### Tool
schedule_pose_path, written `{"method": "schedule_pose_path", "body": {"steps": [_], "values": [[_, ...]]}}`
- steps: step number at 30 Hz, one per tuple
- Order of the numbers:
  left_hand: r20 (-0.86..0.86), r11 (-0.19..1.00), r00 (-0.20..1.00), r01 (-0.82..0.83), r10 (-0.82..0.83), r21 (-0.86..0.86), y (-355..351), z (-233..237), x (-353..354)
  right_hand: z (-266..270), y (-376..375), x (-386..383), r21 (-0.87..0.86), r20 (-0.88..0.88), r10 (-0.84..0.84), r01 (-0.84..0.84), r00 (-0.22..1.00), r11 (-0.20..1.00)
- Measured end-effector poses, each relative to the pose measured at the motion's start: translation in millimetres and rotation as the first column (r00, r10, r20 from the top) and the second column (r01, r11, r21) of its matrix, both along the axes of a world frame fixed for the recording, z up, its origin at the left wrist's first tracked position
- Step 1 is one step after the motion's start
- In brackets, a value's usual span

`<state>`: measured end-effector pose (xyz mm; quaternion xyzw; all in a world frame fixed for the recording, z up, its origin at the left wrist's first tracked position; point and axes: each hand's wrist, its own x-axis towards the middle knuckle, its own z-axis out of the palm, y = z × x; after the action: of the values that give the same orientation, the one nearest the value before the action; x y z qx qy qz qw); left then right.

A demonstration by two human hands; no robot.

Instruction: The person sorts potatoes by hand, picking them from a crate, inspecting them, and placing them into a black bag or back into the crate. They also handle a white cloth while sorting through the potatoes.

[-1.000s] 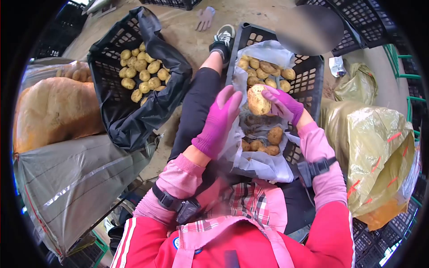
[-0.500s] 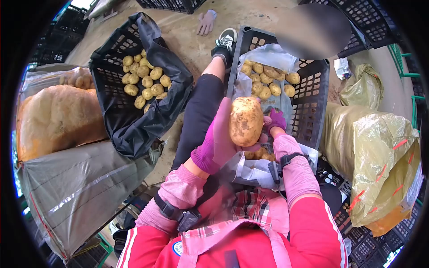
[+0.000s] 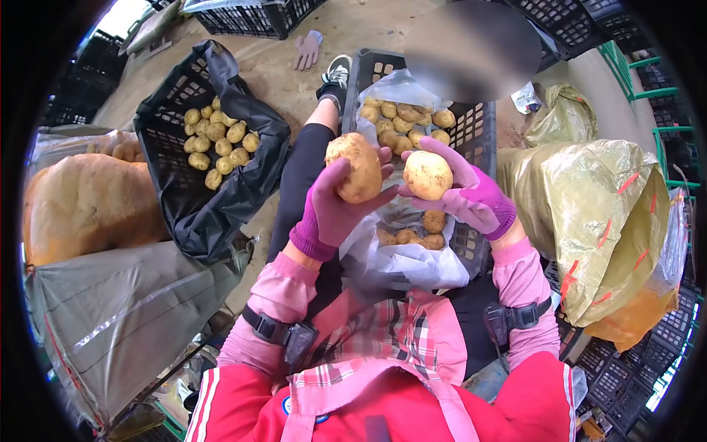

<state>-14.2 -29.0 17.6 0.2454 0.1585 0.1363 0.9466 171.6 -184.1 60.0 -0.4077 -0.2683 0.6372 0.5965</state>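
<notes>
A large potato with patches of dirt is held in my left hand, which wears a pink-purple glove. My right hand, gloved alike, has its fingers round a smaller, paler potato. Both hands are over a black crate lined with whitish plastic, the two potatoes close together but apart. Several potatoes lie at the far end of this crate, and a few more at its near end. The hands hide part of the crate's middle.
On the left, a black-lined crate holds several potatoes. Beyond it are a filled orange sack and a grey sheet. Yellowish sacks stand at the right. A loose glove lies on the floor near my shoe.
My right hand has come up out of the crate with a smaller potato in it. My left hand has moved left, still holding the large potato. The view has shifted.
</notes>
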Motion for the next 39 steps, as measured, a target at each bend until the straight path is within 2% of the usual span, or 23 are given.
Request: {"method": "schedule_pose_path", "body": {"steps": [1, 4, 8, 10, 11, 13, 15, 17, 18, 19, 20, 22, 25, 27, 28, 29, 30, 31, 33, 34, 35, 38, 39], "values": [[0.027, 0.988, 1.000, 0.008, -0.004, -0.152, 0.0, 4.3, -1.2, -0.9, -1.9, -5.7, 0.011, 0.000, -0.008, 0.008, 1.000, 1.000], [0.111, 1.000, 0.994, 0.001, -0.001, 0.003, -2.0, -0.2, 0.2, 0.5, 1.8, -12.7, -0.040, 0.037, -0.006, 0.007, 0.999, 0.999], [0.330, 0.934, 0.943, 0.095, 0.026, -0.344, -0.3, 16.7, -0.6, -6.8, 9.6, -9.9, -0.197, 0.142, -0.043, 0.071, 0.989, 0.978], [0.291, 0.961, 0.956, 0.038, 0.045, -0.273, 0.8, 12.6, -0.4, -11.1, 13.6, -6.6, -0.257, 0.312, -0.060, 0.145, 0.948, 0.956], [0.270, 0.971, 0.962, 0.015, 0.052, -0.240, 0.3, 9.8, 0.3, -16.9, 13.5, -3.6, -0.200, 0.282, -0.076, 0.136, 0.956, 0.970], [0.113, 0.982, 0.982, -0.162, 0.151, 0.098, 1.4, 3.6, 0.8, -31.3, 7.4, 3.2, -0.095, 0.217, -0.113, 0.136, 0.970, 0.986], [0.191, 0.759, 0.932, -0.362, 0.309, 0.541, 12.2, -9.5, 2.8, -33.6, 9.3, 4.1, -0.171, 0.301, -0.203, 0.263, 0.932, 0.950], [0.218, 0.871, 0.873, -0.470, 0.435, 0.142, 43.3, 10.0, -18.2, -64.9, 5.5, 20.5, -0.202, 0.427, -0.213, 0.322, 0.879, 0.925], [0.218, 0.855, 0.829, -0.515, 0.515, -0.065, 58.9, 19.8, -28.7, -85.1, 0.2, 28.8, -0.259, 0.639, -0.044, 0.270, 0.768, 0.928], [0.232, 0.826, 0.818, -0.428, 0.527, -0.367, 85.1, 27.4, -47.6, -101.2, -2.9, 35.3, -0.325, 0.793, 0.136, 0.225, 0.594, 0.918], [0.265, 0.796, 0.765, -0.485, 0.587, -0.361, 109.5, 22.6, -65.5, -116.8, -4.4, 36.4, -0.394, 0.878, 0.305, 0.193, 0.369, 0.899], [0.105, 0.727, 0.733, -0.627, 0.672, -0.280, 158.6, 0.4, -110.4, -147.9, -7.7, 27.5, -0.607, 0.790, 0.576, 0.140, 0.210, 0.782], [-0.112, 0.656, 0.716, -0.682, 0.689, -0.324, 225.1, -63.1, -173.1, -214.5, -13.9, 29.8, -0.789, 0.613, 0.788, -0.008, 0.058, 0.615], [-0.079, 0.678, 0.725, -0.672, 0.684, -0.297, 196.5, -40.9, -161.4, -245.7, -19.8, 32.7, -0.853, 0.522, 0.853, -0.045, -0.019, 0.521], [-0.075, 0.713, 0.727, -0.685, 0.682, -0.149, 160.6, -5.1, -128.7, -249.6, -20.0, 31.1, -0.887, 0.461, 0.882, -0.058, -0.093, 0.458], [0.037, 0.788, 0.790, -0.604, 0.612, -0.120, 136.3, 13.1, -108.5, -252.3, -21.6, 27.5, -0.920, 0.392, 0.904, -0.070, -0.171, 0.385], [0.147, 0.853, 0.849, -0.472, 0.508, -0.223, 118.2, 25.1, -91.2, -253.7, -25.7, 23.5, -0.948, 0.318, 0.914, -0.076, -0.251, 0.309], [0.211, 0.897, 0.888, -0.347, 0.408, -0.274, 98.7, 32.6, -73.7, -258.7, -35.4, 19.1, -0.894, 0.434, 0.835, -0.049, -0.338, 0.445], [0.141, 0.954, 0.954, -0.237, 0.264, -0.184, 59.0, 39.7, -37.6, -266.5, -29.8, 11.4, -0.924, 0.322, 0.835, 0.043, -0.446, 0.379], [0.118, 0.954, 0.969, -0.183, 0.215, -0.238, 41.9, 34.8, -24.3, -271.0, -27.1, 8.9, -0.932, 0.265, 0.829, 0.092, -0.492, 0.352], [0.051, 0.933, 0.982, -0.157, 0.183, -0.324, 28.7, 24.4, -14.1, -276.5, -31.0, 8.5, -0.912, 0.296, 0.825, 0.114, -0.481, 0.394], [-0.147, 0.990, 0.985, -0.102, 0.087, -0.099, 5.6, -6.6, -2.1, -255.0, -20.8, 20.1, -0.968, 0.221, 0.892, 0.020, -0.395, 0.248], [-0.135, 0.993, 0.988, -0.082, 0.071, -0.084, 5.9, -9.5, -3.1, -243.7, -17.9, 24.5, -0.951, 0.308, 0.913, -0.044, -0.269, 0.307]]}}
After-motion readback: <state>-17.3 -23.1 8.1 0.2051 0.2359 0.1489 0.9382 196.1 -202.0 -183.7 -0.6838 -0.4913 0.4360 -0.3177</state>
